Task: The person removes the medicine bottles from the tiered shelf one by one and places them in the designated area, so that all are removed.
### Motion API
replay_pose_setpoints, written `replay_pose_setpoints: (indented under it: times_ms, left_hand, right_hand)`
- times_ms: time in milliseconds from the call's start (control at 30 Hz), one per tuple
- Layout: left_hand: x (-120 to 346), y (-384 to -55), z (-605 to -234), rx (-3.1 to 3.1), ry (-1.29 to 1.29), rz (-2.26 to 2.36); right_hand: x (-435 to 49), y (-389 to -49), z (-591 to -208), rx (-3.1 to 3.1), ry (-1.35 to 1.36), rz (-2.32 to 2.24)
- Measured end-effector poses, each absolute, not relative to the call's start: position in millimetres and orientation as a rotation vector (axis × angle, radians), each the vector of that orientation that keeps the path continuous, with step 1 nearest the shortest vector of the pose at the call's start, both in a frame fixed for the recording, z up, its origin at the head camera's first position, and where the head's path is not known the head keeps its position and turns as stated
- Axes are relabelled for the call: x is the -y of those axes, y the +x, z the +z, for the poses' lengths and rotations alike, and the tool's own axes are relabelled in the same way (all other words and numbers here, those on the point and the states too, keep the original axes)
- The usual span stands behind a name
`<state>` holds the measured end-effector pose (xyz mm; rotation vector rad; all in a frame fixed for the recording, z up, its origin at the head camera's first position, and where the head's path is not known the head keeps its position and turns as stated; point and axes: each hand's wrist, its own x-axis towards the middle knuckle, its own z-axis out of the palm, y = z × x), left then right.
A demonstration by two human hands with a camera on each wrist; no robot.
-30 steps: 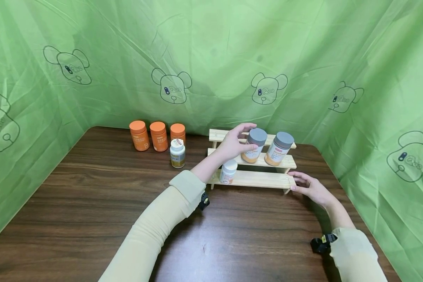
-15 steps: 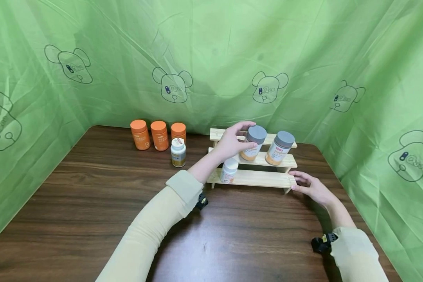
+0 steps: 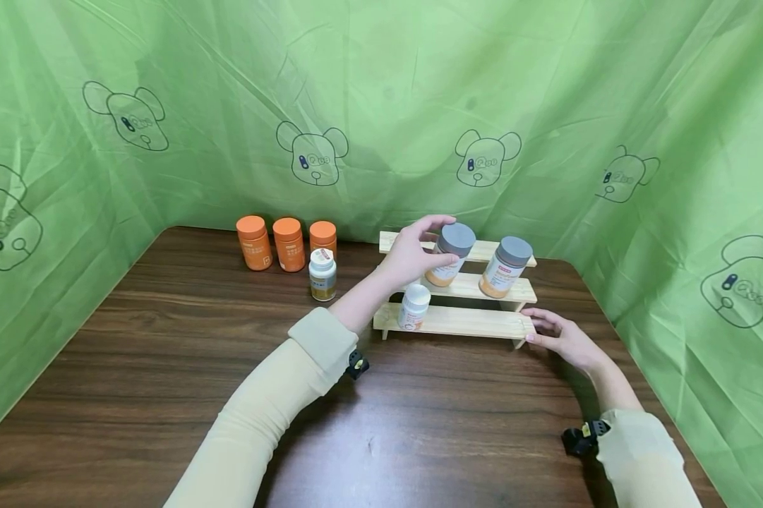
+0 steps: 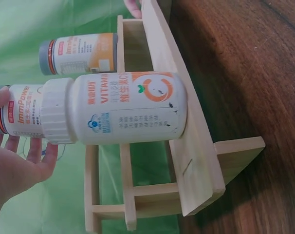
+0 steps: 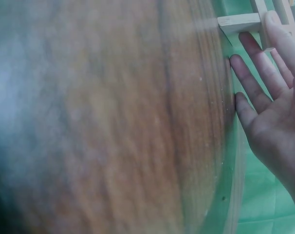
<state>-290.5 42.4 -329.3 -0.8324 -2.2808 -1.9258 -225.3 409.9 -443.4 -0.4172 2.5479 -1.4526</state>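
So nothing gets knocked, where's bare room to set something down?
Bare: the pale wooden rack's front plank, between the small white plastic bottle and right hand; the dark wooden tabletop before it. Crowded: above, where the left hand grips a grey-capped white jar near another.

Three orange bottles point(image 3: 289, 247) are lined up on the wooden table point(image 3: 133, 374), a white-capped bottle point(image 3: 322, 276) being placed before the rightmost. The green curtain point(image 3: 394, 92) is printed with cartoon heads point(image 3: 314, 169).

The left hand point(image 3: 413, 257) grips, farther forward than the right hand point(image 3: 565, 344), its thumb opposite fingers.
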Motion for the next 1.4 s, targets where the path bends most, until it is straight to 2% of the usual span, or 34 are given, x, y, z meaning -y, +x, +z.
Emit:
replay_pose_setpoints:
  times_ms: [1133,1400]
  left_hand:
    - [-6.6,-269.5,-298.8,2.204,-0.784,-1.942]
    - [4.0,-248.3,-279.2,2.259,-0.736,-1.94]
  right_hand:
    - [-408.8,-223.9,-443.5,-2.591,-0.39,-1.399]
    - [-408.5,-224.4,-443.8,-2.589,-0.387,-1.393]
